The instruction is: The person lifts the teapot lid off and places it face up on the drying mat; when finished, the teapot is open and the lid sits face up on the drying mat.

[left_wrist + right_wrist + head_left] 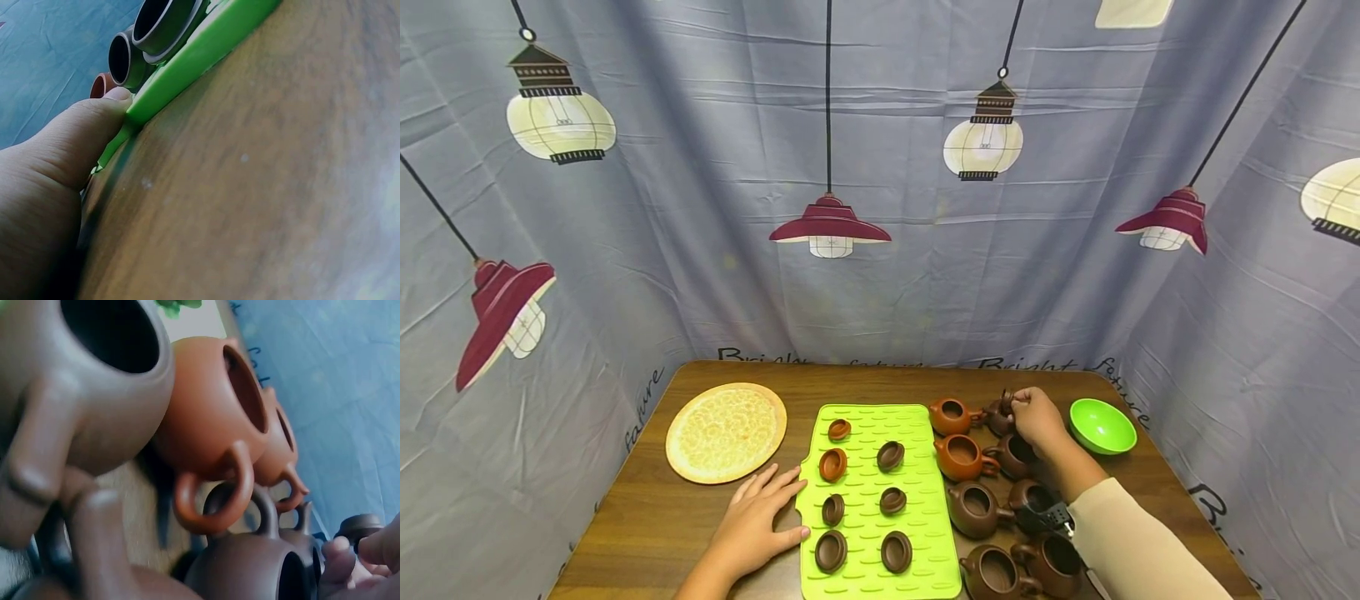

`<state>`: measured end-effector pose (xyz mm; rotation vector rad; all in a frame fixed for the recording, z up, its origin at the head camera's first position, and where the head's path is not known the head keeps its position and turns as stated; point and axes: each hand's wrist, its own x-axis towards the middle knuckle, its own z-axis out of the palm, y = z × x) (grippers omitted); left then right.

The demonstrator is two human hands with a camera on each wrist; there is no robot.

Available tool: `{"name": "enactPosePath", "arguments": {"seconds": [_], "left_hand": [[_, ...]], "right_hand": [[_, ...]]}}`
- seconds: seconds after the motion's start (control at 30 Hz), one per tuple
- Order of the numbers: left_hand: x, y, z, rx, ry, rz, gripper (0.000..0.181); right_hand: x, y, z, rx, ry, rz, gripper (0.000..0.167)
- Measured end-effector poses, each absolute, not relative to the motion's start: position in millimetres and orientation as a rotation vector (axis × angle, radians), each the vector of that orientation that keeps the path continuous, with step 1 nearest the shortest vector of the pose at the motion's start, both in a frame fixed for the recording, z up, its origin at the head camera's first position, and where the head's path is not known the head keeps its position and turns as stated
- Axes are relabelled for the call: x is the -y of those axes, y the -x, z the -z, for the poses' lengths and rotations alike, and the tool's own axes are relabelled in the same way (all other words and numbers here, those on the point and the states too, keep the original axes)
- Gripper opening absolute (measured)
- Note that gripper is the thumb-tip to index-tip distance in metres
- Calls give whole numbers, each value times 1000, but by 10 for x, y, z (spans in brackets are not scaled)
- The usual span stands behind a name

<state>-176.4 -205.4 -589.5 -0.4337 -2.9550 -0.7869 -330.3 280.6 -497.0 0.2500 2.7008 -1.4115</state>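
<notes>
In the right wrist view, my right hand (1037,417) pinches a small dark brown teapot lid (360,526) between thumb and fingers. The hand is at the farthest small brown teapot (997,419); whether the lid touches it I cannot tell. My left hand (760,521) lies flat with spread fingers at the left edge of the green mat (861,583), its thumb on the rim. On the mat lie several lids, among them an orange lid (832,465) and a brown lid (897,552). An orange teapot (959,457) and a brown teapot (976,508) stand lidless right of the mat.
More open teapots stand close together in two columns, including a brown teapot (1056,562) partly under my right forearm. A green bowl (1102,427) is at the far right. Left of the mat lies a round yellow placemat (726,433). A grey curtain (887,308) surrounds the table.
</notes>
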Motion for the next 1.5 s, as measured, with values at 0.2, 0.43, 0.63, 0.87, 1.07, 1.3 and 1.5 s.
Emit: {"name": "enactPosePath", "arguments": {"seconds": [0.2, 0.43, 0.63, 0.87, 1.07, 1.3, 1.5], "left_hand": [[2053, 1765, 5899, 2946, 433, 786, 78], [2055, 1765, 5902, 2916, 447, 774, 77], [2051, 1762, 5898, 2914, 446, 767, 76], [2057, 1759, 5902, 2909, 455, 765, 77], [2057, 1757, 5888, 2926, 438, 785, 78], [2056, 1760, 5880, 2935, 435, 794, 79], [2062, 1766, 5886, 2957, 434, 804, 79]], "right_hand": [[-2749, 3352, 5012, -2170, -231, 2031, 29], [-2686, 3334, 5015, -1869, -235, 2261, 24], [-2582, 3304, 5002, -1801, -216, 2286, 21], [-2408, 3288, 4994, -1797, -176, 2261, 23], [-2243, 3284, 4987, -1771, -151, 2235, 25], [-2063, 3271, 4994, -1755, -118, 2222, 23], [-1887, 3263, 5012, -1773, -104, 2203, 25]]}}
